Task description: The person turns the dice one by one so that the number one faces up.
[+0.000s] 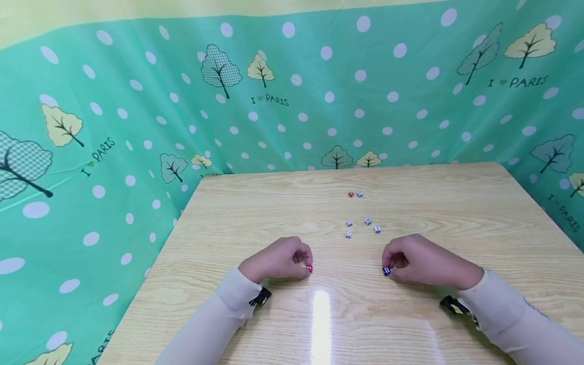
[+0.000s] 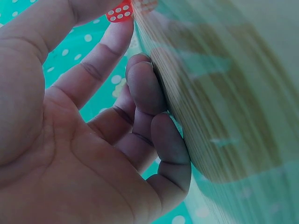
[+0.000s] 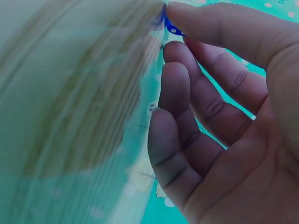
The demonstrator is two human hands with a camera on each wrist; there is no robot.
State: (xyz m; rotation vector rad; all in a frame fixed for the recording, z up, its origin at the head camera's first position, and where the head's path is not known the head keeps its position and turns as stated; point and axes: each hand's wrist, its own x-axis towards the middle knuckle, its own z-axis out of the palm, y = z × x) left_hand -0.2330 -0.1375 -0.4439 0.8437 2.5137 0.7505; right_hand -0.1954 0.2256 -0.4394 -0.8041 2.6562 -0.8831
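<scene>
My left hand (image 1: 284, 258) pinches a red die (image 1: 309, 268) between thumb and forefinger, low at the tabletop. In the left wrist view the red die (image 2: 119, 11) shows a face with white dots at the top edge, and the other fingers curl loosely by the wood. Across from it, my right hand (image 1: 424, 261) holds a blue die (image 1: 387, 271) between thumb and forefinger, also down at the table. The right wrist view shows only a corner of the blue die (image 3: 174, 29) beside the thumb.
Beyond the hands lie several white dice, among them one at the left (image 1: 349, 234) and one at the right (image 1: 377, 229). Farther back, another red die (image 1: 351, 194) sits beside a white die (image 1: 360, 194). A green patterned curtain (image 1: 310, 91) borders the wooden table (image 1: 255, 203).
</scene>
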